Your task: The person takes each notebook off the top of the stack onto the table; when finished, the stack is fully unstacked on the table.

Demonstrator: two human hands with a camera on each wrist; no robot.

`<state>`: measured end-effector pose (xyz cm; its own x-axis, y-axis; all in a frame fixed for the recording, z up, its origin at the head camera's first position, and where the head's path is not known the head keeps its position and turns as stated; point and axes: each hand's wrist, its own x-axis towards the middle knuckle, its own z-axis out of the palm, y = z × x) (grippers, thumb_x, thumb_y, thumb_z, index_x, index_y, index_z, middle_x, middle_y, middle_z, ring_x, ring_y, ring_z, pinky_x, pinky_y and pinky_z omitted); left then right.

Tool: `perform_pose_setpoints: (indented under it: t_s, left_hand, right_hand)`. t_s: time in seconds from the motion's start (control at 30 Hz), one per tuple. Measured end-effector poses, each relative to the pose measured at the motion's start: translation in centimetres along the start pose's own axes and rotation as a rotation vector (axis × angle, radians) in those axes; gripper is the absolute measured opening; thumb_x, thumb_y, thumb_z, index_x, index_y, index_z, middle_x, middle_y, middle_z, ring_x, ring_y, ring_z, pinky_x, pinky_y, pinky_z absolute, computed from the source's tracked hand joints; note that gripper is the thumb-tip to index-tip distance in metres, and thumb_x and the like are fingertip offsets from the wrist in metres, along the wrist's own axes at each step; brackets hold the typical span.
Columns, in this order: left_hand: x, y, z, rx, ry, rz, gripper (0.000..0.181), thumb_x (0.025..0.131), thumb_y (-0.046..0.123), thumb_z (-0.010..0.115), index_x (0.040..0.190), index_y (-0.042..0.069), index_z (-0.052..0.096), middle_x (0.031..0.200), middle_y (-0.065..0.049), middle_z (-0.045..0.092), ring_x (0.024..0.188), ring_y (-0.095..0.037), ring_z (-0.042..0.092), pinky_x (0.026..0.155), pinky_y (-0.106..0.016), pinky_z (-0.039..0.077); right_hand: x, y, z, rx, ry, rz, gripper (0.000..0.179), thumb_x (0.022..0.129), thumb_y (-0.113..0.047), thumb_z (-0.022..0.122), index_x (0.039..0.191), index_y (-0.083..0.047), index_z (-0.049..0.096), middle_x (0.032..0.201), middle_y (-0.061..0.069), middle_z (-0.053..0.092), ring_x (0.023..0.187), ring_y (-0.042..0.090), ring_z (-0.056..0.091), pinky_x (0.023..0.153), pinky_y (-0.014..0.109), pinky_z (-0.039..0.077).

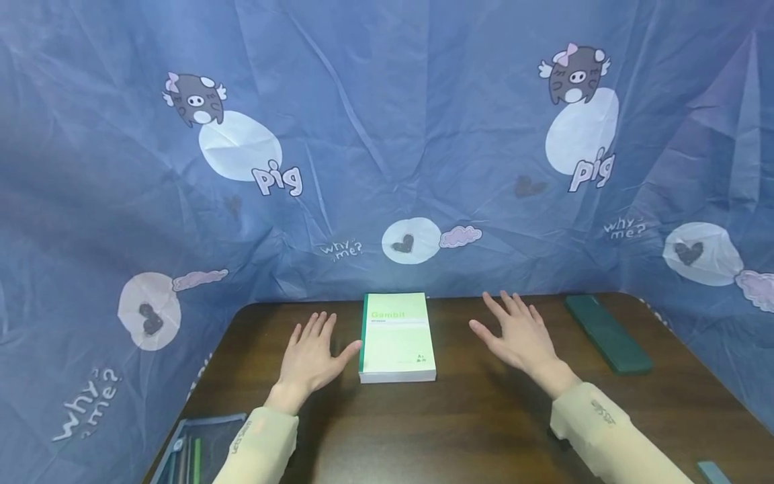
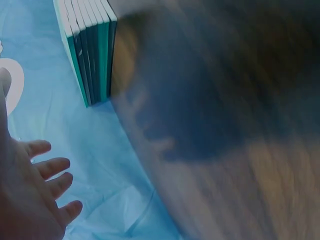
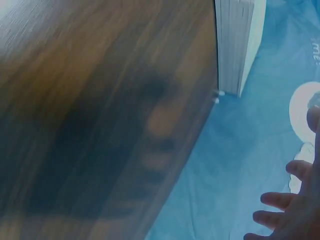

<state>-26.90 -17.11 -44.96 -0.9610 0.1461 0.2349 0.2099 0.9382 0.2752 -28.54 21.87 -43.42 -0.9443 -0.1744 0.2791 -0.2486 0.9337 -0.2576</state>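
A stack of notebooks (image 1: 397,339) with a pale green cover reading "Gambit" lies at the far middle of the table. Its green spines (image 2: 95,60) face left, and in the right wrist view the white page edges (image 3: 234,47) show. My left hand (image 1: 311,359) hovers just left of the stack, fingers spread and thumb tip pointing at its spine side. To the right, with a wider gap, my right hand (image 1: 523,339) is held over the table with its fingers spread. Neither hand holds anything.
A dark green case (image 1: 607,334) lies at the back right of the brown wooden table (image 1: 423,430). A zip pouch (image 1: 208,437) with pens sits at the front left, a small light blue item (image 1: 713,472) at the front right. Blue printed fabric (image 1: 375,154) hangs behind the table.
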Motion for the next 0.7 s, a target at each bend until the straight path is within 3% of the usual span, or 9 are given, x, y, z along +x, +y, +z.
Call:
perform_pose_setpoints:
  t_s: [0.23, 0.37, 0.53, 0.6, 0.7]
  left_hand:
    - [0.1, 1.2, 1.5, -0.148, 0.016, -0.075, 0.089, 0.090, 0.072, 0.050, 0.140, -0.001, 0.050, 0.139, -0.023, 0.054, 0.128, -0.041, 0.050, 0.104, -0.058, 0.036]
    - [0.0, 1.8, 2.3, -0.222, -0.009, -0.123, 0.084, 0.089, 0.068, 0.056, 0.135, -0.003, 0.054, 0.131, -0.022, 0.060, 0.117, -0.040, 0.058, 0.096, -0.055, 0.044]
    - [0.1, 2.5, 3.0, -0.367, -0.034, -0.202, 0.074, 0.091, 0.057, 0.064, 0.128, -0.007, 0.057, 0.118, -0.024, 0.065, 0.101, -0.038, 0.065, 0.082, -0.052, 0.051]
    - [0.2, 2.7, 3.3, -0.420, -0.036, -0.237, 0.066, 0.091, 0.050, 0.066, 0.123, -0.008, 0.060, 0.111, -0.023, 0.067, 0.094, -0.035, 0.066, 0.078, -0.050, 0.052]
    - [0.1, 2.9, 3.9, -0.490, -0.022, -0.279, 0.054, 0.091, 0.041, 0.070, 0.114, -0.008, 0.065, 0.098, -0.018, 0.069, 0.084, -0.028, 0.065, 0.074, -0.045, 0.053]
  right_hand:
    - [0.3, -2.3, 2.4, 0.038, 0.033, -0.015, 0.075, 0.095, -0.065, 0.049, 0.148, -0.012, 0.049, 0.135, 0.026, 0.054, 0.122, 0.047, 0.051, 0.097, 0.064, 0.039]
    - [0.4, -3.4, 4.1, 0.101, -0.028, 0.010, 0.074, 0.095, -0.063, 0.052, 0.147, -0.011, 0.050, 0.130, 0.026, 0.057, 0.115, 0.046, 0.057, 0.094, 0.061, 0.044]
    - [0.4, -4.5, 5.7, 0.276, -0.123, 0.080, 0.067, 0.097, -0.052, 0.058, 0.145, -0.007, 0.050, 0.138, 0.027, 0.052, 0.124, 0.046, 0.052, 0.098, 0.062, 0.041]
    - [0.4, -5.0, 6.4, 0.346, -0.146, 0.107, 0.061, 0.098, -0.045, 0.060, 0.143, -0.004, 0.052, 0.128, 0.023, 0.059, 0.116, 0.040, 0.057, 0.093, 0.056, 0.046]
    - [0.4, -5.7, 7.2, 0.457, -0.181, 0.153, 0.056, 0.098, -0.038, 0.062, 0.139, -0.002, 0.055, 0.101, 0.013, 0.064, 0.089, 0.026, 0.061, 0.074, 0.041, 0.048]
